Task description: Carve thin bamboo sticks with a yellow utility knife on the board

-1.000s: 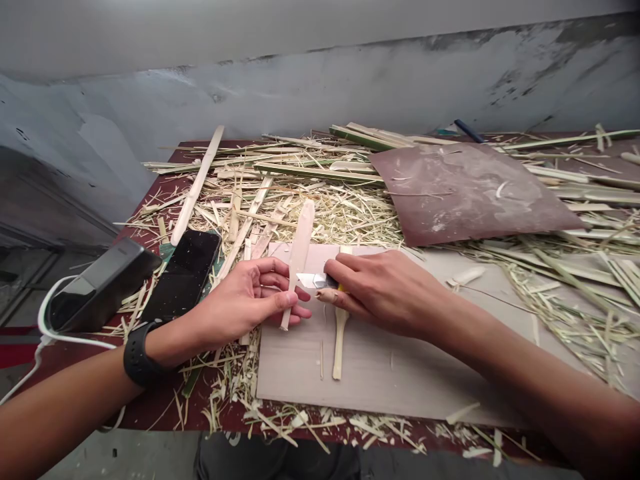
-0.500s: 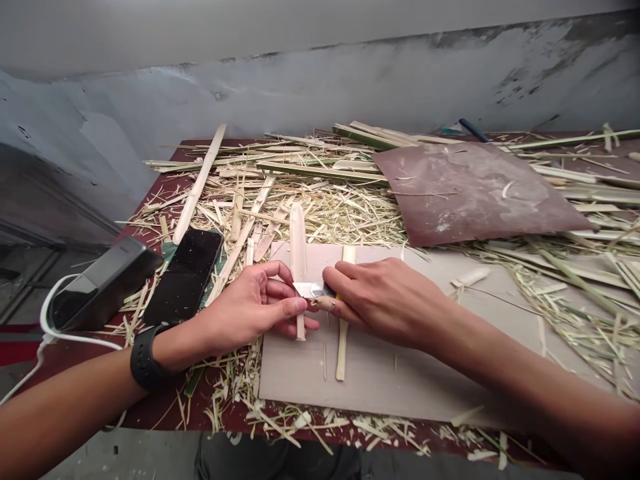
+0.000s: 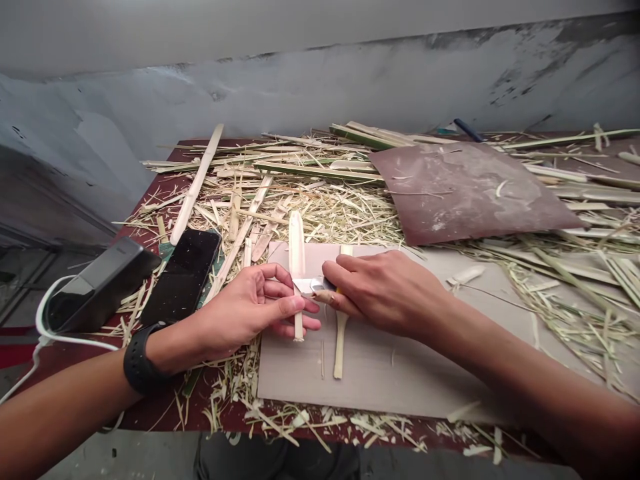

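Note:
My left hand (image 3: 273, 303) is closed round the narrow lower part of a pale bamboo strip (image 3: 297, 243), thumb in front and fingers behind. The strip stands roughly upright, its wide rounded end pointing away from me. In my right hand (image 3: 383, 290) is a utility knife (image 3: 309, 285); its short blade lies against the strip just above my left thumb, and most of the handle is hidden in my fingers. The right thumb seems to be wrapped in something tan. Under my right hand, a second narrow-handled bamboo piece (image 3: 340, 347) lies on the grey board (image 3: 400, 387).
A black phone (image 3: 183, 277) and a dark box-shaped device (image 3: 100, 287) with a white cable (image 3: 43, 313) lie on the left. Bamboo shavings (image 3: 345, 213) and long strips cover the back. A brown sheet (image 3: 470, 193) rests at the back right, before the wall.
The bamboo strip has tipped and slid slightly toward me. The knife blade has shifted a little left across it. Both hands keep their grip, and the view has moved slightly.

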Demonstrator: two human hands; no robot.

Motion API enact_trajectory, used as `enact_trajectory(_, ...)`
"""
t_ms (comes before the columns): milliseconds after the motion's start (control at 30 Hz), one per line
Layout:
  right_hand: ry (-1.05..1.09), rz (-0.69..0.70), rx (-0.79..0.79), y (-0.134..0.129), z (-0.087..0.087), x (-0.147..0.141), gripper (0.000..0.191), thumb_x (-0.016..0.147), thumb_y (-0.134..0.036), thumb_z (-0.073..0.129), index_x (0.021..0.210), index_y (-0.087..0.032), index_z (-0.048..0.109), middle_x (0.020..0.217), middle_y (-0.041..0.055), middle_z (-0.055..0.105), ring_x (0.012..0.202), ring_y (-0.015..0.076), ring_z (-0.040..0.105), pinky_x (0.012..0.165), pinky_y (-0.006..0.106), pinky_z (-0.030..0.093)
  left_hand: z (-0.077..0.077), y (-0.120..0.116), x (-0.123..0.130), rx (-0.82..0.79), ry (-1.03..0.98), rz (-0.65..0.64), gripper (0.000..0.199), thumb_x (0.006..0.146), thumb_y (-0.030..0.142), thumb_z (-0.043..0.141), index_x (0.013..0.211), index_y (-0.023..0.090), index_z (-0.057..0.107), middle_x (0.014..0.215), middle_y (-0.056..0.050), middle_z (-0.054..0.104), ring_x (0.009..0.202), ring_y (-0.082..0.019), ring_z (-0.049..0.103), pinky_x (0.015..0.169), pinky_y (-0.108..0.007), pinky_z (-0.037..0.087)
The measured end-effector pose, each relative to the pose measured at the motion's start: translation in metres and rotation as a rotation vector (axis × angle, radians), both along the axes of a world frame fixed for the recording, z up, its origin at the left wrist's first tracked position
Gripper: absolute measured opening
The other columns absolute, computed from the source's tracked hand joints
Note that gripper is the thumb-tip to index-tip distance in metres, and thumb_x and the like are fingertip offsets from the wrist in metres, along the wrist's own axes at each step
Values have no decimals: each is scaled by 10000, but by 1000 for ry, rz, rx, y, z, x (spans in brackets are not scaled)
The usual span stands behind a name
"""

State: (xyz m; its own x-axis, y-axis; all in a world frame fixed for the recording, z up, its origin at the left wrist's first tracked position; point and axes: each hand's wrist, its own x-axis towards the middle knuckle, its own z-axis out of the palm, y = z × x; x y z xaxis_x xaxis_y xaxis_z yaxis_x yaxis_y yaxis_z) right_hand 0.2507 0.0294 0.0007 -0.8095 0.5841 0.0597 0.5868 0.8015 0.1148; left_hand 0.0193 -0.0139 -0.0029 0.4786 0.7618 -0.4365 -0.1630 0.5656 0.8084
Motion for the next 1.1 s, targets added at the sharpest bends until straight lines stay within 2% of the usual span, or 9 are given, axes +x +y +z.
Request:
enact_trajectory(200, -5, 2, 68, 2, -1, 3, 522, 1076, -531, 197, 850, -208, 539, 660, 12, 543, 484, 127, 365, 514, 311, 99, 5, 0, -2, -7, -3, -15, 396, 821, 311, 863, 887, 166, 501, 939, -89, 799, 831, -180, 795, 629, -161, 580)
enact_trajectory(400, -6, 15, 110, 6, 2, 5, 587, 1068, -568, 158, 846, -213, 569, 647, 10, 537, 479, 131, 331, 501, 303, 96, 8, 2, -5, -46, -36, -45, 373, 820, 285, 866, 895, 158, 523, 953, -94, 802, 844, -187, 797, 636, -162, 602)
enact_trajectory(567, -6, -35, 138, 5, 2, 4, 602, 1064, -582, 152, 857, -218, 585, 642, 3, 542, 464, 123, 271, 487, 297, 90, 12, 4, -9, -39, -19, -40, 339, 843, 259, 844, 897, 150, 528, 935, -95, 801, 837, -185, 796, 641, -163, 608)
enact_trajectory(767, -21, -109, 183, 6, 4, -3, 646, 1056, -602, 102, 883, -222, 594, 655, 7, 548, 475, 128, 284, 486, 291, 100, 19, 8, -13, -15, 33, -24, 292, 868, 237, 817, 904, 136, 546, 918, -98, 798, 811, -165, 792, 617, -135, 583)
enact_trajectory(867, -40, -117, 150, 8, 2, -6, 627, 1060, -588, 121, 910, -215, 601, 695, 18, 574, 484, 128, 273, 494, 296, 107, 16, 10, -13, 37, 50, -9, 285, 873, 244, 810, 902, 140, 547, 912, -94, 799, 810, -171, 792, 627, -150, 593)
enact_trajectory(1100, 22, -119, -45, 2, -3, -11, 578, 1074, -534, 151, 889, -189, 576, 703, 27, 593, 500, 122, 253, 529, 311, 131, 9, 10, -9, 128, 86, -16, 361, 852, 305, 828, 877, 164, 497, 873, -80, 797, 759, -195, 796, 604, -176, 595)
